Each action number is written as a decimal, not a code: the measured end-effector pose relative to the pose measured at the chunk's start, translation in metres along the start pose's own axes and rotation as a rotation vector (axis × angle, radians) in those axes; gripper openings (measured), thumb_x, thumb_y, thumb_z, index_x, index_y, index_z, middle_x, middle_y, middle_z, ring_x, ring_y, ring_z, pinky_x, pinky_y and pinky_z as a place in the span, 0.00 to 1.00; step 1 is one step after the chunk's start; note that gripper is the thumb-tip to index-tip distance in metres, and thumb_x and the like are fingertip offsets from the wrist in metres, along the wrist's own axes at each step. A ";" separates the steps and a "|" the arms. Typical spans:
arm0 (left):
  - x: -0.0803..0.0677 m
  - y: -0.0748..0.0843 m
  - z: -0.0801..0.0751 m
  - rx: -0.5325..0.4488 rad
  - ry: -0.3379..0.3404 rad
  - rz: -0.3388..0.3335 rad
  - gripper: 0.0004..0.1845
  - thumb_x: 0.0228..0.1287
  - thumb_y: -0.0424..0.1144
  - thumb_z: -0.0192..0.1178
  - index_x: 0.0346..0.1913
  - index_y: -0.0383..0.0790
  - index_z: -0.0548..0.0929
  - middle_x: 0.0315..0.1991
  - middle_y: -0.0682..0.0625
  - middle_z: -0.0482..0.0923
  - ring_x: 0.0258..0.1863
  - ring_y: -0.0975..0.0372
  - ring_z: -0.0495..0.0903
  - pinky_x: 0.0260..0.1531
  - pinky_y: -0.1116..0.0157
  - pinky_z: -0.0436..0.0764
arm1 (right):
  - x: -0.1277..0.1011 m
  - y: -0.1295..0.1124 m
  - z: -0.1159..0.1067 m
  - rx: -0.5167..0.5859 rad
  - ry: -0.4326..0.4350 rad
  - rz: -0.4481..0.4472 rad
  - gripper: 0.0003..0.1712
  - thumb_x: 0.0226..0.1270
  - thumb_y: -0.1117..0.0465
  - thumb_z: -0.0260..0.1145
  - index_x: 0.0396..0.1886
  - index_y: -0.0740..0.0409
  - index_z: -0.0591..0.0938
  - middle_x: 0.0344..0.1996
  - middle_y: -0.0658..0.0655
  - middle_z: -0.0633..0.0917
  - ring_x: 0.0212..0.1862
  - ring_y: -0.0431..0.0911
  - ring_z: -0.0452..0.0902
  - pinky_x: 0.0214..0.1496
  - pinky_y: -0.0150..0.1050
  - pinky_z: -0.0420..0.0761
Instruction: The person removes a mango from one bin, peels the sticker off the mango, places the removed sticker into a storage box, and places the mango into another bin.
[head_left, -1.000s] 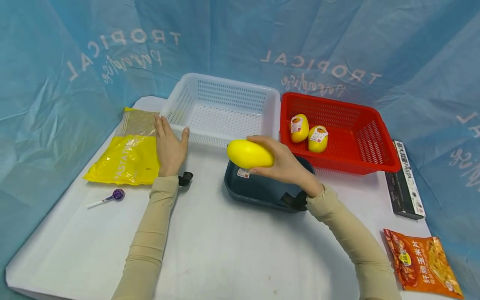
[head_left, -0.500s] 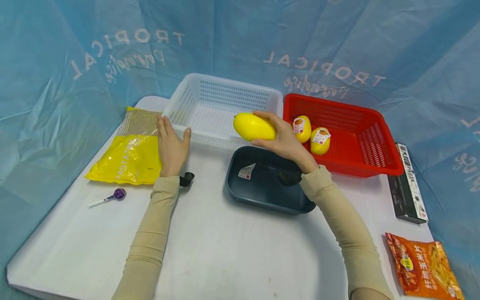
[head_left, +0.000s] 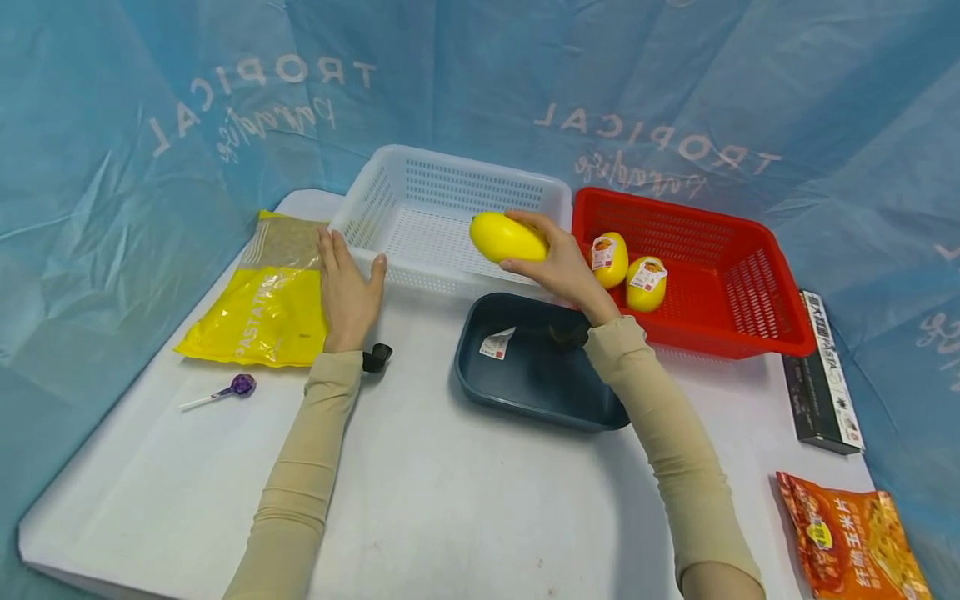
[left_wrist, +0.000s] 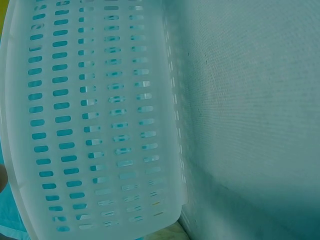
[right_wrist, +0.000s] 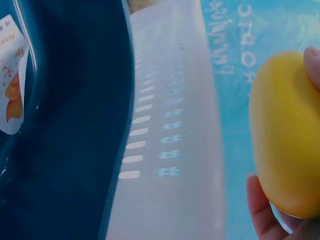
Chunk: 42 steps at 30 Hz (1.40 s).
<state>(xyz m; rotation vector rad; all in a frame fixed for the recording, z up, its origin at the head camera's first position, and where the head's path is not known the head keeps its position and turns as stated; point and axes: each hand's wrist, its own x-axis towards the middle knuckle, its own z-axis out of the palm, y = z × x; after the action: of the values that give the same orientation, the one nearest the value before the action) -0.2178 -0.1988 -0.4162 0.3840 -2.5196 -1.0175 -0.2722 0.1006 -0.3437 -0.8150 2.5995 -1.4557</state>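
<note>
The right hand (head_left: 558,268) holds a yellow mango (head_left: 508,237), with fingers and thumb curled round it. The mango is up in the air, over the near edge of the white basket (head_left: 450,208) and next to the red basket (head_left: 738,267). Two more mangoes (head_left: 628,268) lie in the red basket. A dark blue tray (head_left: 540,392) sits just below the hand, with a small label (head_left: 496,343) inside.

The left hand (head_left: 347,292) lies flat on the table (head_left: 465,500), fingers straight and close together. Its thumb may touch the white basket, but this is hard to see. A yellow bag (head_left: 258,304) lies just beside it.
</note>
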 end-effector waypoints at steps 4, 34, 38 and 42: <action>0.000 0.001 0.001 0.007 -0.012 -0.006 0.44 0.71 0.55 0.49 0.77 0.35 0.42 0.79 0.43 0.31 0.78 0.46 0.43 0.75 0.51 0.51 | 0.010 0.008 0.005 0.006 -0.032 0.001 0.39 0.58 0.51 0.73 0.69 0.40 0.69 0.66 0.49 0.71 0.56 0.48 0.68 0.59 0.47 0.72; -0.002 0.000 0.001 0.009 -0.011 -0.018 0.43 0.72 0.55 0.49 0.77 0.36 0.42 0.79 0.44 0.30 0.79 0.50 0.41 0.76 0.53 0.49 | 0.045 0.029 0.026 -0.245 -0.306 0.084 0.33 0.62 0.49 0.67 0.67 0.41 0.72 0.68 0.50 0.71 0.66 0.49 0.64 0.72 0.51 0.64; -0.002 0.000 0.001 0.004 -0.007 -0.010 0.43 0.72 0.55 0.49 0.77 0.36 0.42 0.79 0.44 0.31 0.78 0.49 0.41 0.76 0.53 0.49 | 0.045 0.028 0.027 -0.246 -0.322 0.086 0.30 0.63 0.52 0.66 0.66 0.43 0.73 0.66 0.51 0.73 0.65 0.49 0.64 0.71 0.50 0.65; -0.002 0.001 0.001 0.003 0.001 0.000 0.43 0.72 0.54 0.49 0.77 0.35 0.43 0.79 0.43 0.31 0.78 0.49 0.41 0.76 0.53 0.49 | 0.046 0.027 0.027 -0.239 -0.343 0.098 0.24 0.64 0.56 0.65 0.61 0.47 0.78 0.63 0.52 0.76 0.63 0.48 0.66 0.68 0.47 0.69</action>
<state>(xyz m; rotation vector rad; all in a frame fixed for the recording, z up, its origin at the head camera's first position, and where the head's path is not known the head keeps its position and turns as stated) -0.2168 -0.1975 -0.4166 0.3857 -2.5209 -1.0132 -0.3148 0.0693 -0.3710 -0.8564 2.5309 -0.8985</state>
